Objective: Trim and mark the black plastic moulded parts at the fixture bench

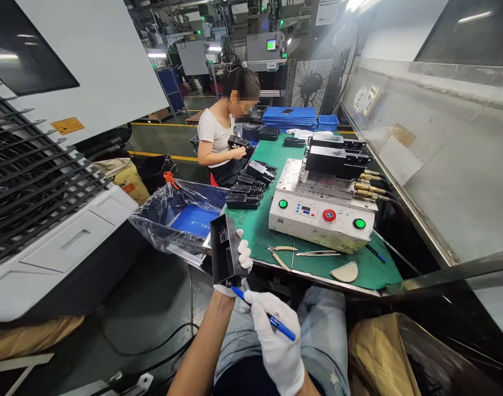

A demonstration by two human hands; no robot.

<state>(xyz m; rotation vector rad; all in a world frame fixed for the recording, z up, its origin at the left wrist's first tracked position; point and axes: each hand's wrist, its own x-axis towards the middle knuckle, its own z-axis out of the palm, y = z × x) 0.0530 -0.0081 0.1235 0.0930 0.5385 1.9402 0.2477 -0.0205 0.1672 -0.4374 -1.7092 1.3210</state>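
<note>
Case (223, 247) is hanging in mid-air off the near left corner of the tabletop (257, 234), with the left hand (244, 255) clamping its grip around it. The right hand (278, 344) is pinching a blue pen (285, 331) by the case's near end; can't tell if they're touching. Just past that, more cases (245, 190) are lining the left edge, so it's getting cramped. A machine (303, 223) is hogging the middle, carrying black parts (329, 159) and hiding some of the tabletop behind it. Pliers (284, 265), a knife (317, 253) and a pale disc (344, 271) are lying in front, and another pen (375, 253) is sitting near its right corner. A plastic-lined bin (152, 234) is crowding the left side. Further back, a co-worker (212, 129) is holding a similar black piece (238, 142), and a fan (311, 85) is standing beyond.
</note>
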